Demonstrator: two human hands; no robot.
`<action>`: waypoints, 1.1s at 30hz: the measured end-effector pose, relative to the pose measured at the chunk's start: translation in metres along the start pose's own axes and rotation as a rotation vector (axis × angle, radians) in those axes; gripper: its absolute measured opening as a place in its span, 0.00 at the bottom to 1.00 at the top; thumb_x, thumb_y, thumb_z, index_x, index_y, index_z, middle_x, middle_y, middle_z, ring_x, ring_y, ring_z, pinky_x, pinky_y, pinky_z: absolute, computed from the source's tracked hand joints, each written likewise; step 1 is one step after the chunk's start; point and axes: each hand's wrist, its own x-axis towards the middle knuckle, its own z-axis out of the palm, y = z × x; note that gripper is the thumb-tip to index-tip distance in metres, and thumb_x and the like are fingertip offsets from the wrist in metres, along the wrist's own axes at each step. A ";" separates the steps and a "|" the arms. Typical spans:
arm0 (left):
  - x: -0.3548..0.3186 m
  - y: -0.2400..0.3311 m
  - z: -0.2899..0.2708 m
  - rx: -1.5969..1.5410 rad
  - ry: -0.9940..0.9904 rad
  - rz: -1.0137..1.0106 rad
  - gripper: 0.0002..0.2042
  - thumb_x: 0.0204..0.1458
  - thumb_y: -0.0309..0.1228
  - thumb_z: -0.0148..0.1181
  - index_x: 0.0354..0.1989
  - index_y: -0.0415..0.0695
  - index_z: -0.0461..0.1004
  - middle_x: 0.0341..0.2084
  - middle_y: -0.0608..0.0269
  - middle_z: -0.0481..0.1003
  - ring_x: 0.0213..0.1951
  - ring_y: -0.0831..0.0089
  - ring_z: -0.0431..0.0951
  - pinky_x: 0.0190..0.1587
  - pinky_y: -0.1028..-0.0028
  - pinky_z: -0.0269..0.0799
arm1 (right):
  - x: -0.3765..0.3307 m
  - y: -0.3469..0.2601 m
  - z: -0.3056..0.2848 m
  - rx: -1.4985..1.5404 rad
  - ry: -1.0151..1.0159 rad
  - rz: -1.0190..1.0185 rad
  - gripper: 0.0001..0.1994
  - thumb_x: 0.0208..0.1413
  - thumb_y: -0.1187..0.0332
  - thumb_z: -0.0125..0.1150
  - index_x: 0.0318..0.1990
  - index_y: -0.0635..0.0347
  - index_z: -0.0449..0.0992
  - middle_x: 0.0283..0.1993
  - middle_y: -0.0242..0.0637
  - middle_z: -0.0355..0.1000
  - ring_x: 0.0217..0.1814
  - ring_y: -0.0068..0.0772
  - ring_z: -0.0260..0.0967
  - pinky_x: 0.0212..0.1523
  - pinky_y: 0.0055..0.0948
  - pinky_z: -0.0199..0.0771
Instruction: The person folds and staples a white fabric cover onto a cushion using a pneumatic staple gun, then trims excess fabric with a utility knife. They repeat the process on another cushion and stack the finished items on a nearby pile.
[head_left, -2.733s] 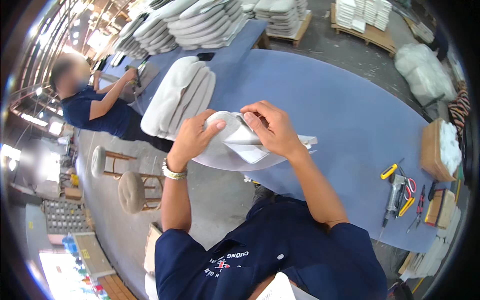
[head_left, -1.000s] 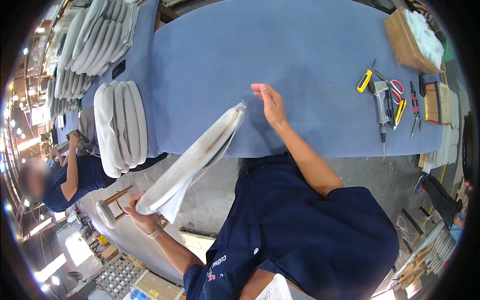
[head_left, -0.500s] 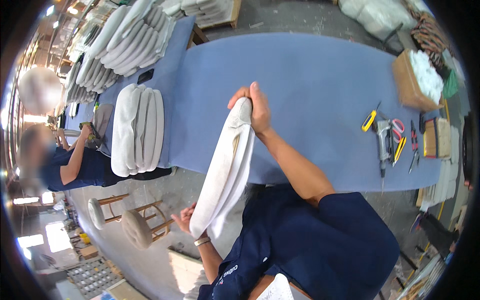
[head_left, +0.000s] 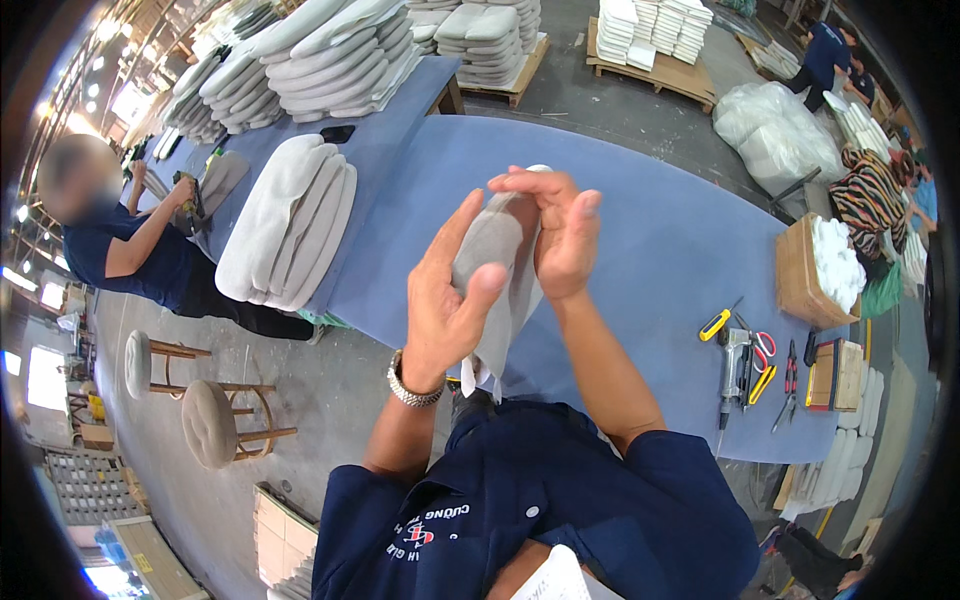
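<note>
A pale grey fabric seat cushion [head_left: 492, 240] is held on edge in front of me, over the near edge of the blue-covered table [head_left: 640, 240]. My left hand [head_left: 440, 295] lies along its left side, fingers long and thumb spread toward me. On the opposite side, my right hand [head_left: 560, 235] has its fingers bent over the top end and its thumb raised. Both hands clasp the cushion between them. Loose fabric hangs from its lower end, near my left wrist. The far face of the cushion is hidden.
Stacked grey cushions [head_left: 290, 225] stand to the left, with taller piles [head_left: 340, 65] behind. A yellow-handled screwdriver [head_left: 716, 324], air tool [head_left: 735, 375] and red-handled scissors [head_left: 764, 350] lie at right, near a carton [head_left: 800, 270]. A co-worker [head_left: 150, 240] works at far left; stools [head_left: 210, 425] stand below.
My left hand has come up from the cushion's lower end to its side, close to my right hand. The cushion has turned more end-on and upright. The whole view has shifted.
</note>
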 end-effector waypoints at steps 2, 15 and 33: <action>0.001 0.008 -0.002 0.052 -0.016 -0.222 0.31 0.62 0.41 0.64 0.66 0.30 0.68 0.56 0.42 0.78 0.57 0.60 0.79 0.59 0.65 0.72 | 0.007 -0.006 -0.007 0.135 0.117 0.073 0.37 0.74 0.41 0.25 0.52 0.69 0.74 0.53 0.54 0.77 0.55 0.45 0.75 0.64 0.44 0.68; -0.026 -0.002 -0.046 -0.042 0.026 -0.364 0.27 0.69 0.45 0.54 0.62 0.29 0.72 0.50 0.49 0.80 0.53 0.65 0.79 0.57 0.67 0.73 | 0.004 0.027 0.005 -0.521 -0.124 0.085 0.16 0.67 0.53 0.57 0.49 0.56 0.80 0.47 0.38 0.79 0.46 0.42 0.75 0.45 0.37 0.75; -0.008 0.009 -0.005 0.272 -0.028 -0.255 0.21 0.60 0.31 0.64 0.60 0.35 0.74 0.46 0.41 0.82 0.46 0.53 0.86 0.49 0.65 0.79 | 0.018 0.023 -0.029 -0.656 -0.190 0.048 0.34 0.35 0.33 0.78 0.32 0.56 0.76 0.32 0.34 0.72 0.32 0.41 0.72 0.32 0.38 0.73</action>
